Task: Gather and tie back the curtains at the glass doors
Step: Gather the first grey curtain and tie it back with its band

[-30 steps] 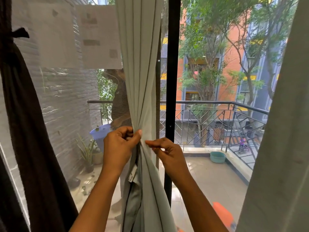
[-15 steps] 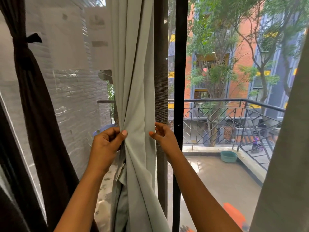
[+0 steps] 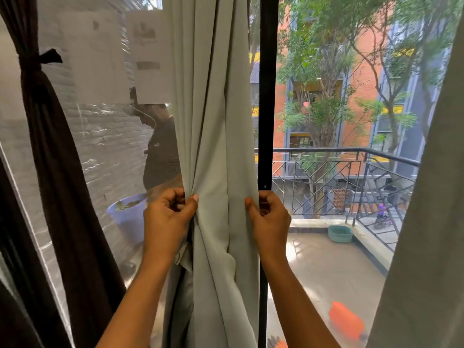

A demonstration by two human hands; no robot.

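Observation:
A pale grey-green curtain [image 3: 213, 121] hangs in folds before the black door frame [image 3: 268, 96]. My left hand [image 3: 168, 219] grips the curtain's left edge at waist height, thumb pressed on the cloth. At the same height my right hand [image 3: 270, 219] curls round the right edge, next to the frame. A stretch of curtain spans flat between the two hands. A dark brown curtain [image 3: 57, 172] at the left is tied back with a dark band [image 3: 37, 60]. Another pale curtain [image 3: 431, 222] hangs at the right edge.
Sheets of paper [image 3: 105, 59] are stuck on the left glass pane, which reflects a person [image 3: 160, 146]. Outside lie a tiled balcony with a black railing [image 3: 351, 172], a lilac tub [image 3: 125, 214], a teal basin [image 3: 340, 233] and an orange object [image 3: 346, 322].
My hands have moved apart along the curtain, the right one out to the edge by the door frame. The cloth between them has widened. The view has shifted closer and left.

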